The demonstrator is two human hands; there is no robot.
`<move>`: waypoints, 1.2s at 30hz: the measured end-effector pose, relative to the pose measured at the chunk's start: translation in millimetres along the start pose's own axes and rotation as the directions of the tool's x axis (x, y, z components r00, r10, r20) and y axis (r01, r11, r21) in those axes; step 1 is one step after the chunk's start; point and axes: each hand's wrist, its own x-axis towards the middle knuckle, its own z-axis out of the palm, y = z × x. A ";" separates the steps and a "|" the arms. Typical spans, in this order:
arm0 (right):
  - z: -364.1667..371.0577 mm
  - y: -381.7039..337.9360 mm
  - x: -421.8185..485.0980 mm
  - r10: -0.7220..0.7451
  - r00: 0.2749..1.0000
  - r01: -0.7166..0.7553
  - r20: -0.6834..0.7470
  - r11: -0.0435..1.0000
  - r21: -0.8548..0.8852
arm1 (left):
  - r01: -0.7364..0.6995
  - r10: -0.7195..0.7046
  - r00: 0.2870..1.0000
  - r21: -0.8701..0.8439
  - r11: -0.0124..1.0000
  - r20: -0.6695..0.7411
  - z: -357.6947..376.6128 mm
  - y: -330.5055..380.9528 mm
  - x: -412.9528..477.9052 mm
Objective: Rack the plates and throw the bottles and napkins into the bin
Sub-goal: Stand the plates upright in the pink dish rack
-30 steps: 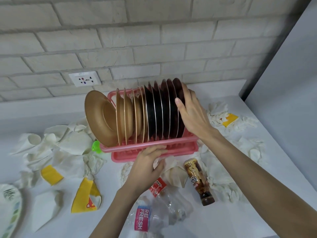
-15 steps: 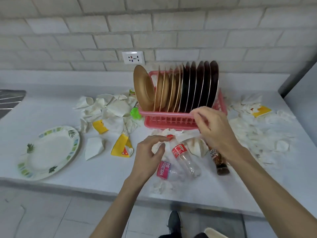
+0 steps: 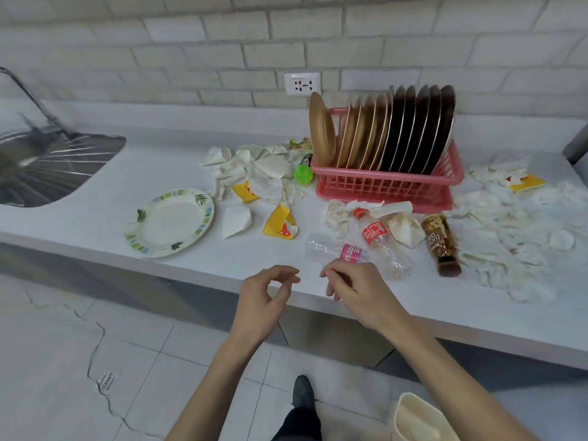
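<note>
Plates racked, bottles and napkins loose on white counter (image 3: 95, 224), both hands empty

Gold round plates (image 3: 321, 128) and black round plates (image 3: 420, 128) stand on edge in pink plastic dish rack (image 3: 385, 186) by the brick wall; white paper plate with leaf-print rim (image 3: 168, 222) lies flat, well left of the rack; crushed clear bottle with pink label (image 3: 331, 249), clear bottle with red label (image 3: 378, 240) and brown labelled bottle (image 3: 440, 246) lie in front of the rack, green-capped bottle (image 3: 303, 170) touching its left end; crumpled white napkins (image 3: 254, 167) in heaps on both sides of the rack, torn yellow paper cup (image 3: 280, 222) among them; left hand (image 3: 267, 297) and right hand (image 3: 356, 288) hover at the counter's front edge, fingers loosely curled, gripping nothing, right hand just in front of the pink-label bottle; cream plastic bin (image 3: 420, 421) on the floor below; steel sink (image 3: 47, 167) far left
</note>
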 end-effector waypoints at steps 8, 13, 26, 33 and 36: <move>74.3 -30.6 28.9 0.047 0.992 -0.053 0.114 0.997 0.056 | 0.094 -0.092 0.990 0.021 0.995 -0.109 -78.3 -51.1 -16.9; 127.9 -54.2 76.1 0.129 0.974 -0.149 0.184 0.984 0.099 | 0.155 -0.146 0.978 0.048 0.987 -0.148 -138.6 -101.1 2.5; 245.1 -77.2 242.9 0.527 0.815 -0.576 0.239 0.696 0.429 | 0.314 -0.264 0.930 0.177 0.933 -0.257 -278.0 -250.0 153.8; 266.2 -80.4 290.0 0.582 0.794 -0.591 0.174 0.674 0.443 | 0.491 -0.466 0.869 0.184 0.851 -0.165 -310.8 -291.0 247.6; 270.5 -82.1 291.2 0.583 0.799 -0.584 0.149 0.691 0.426 | 0.532 -0.523 0.842 0.040 0.846 -0.135 -312.4 -292.5 257.9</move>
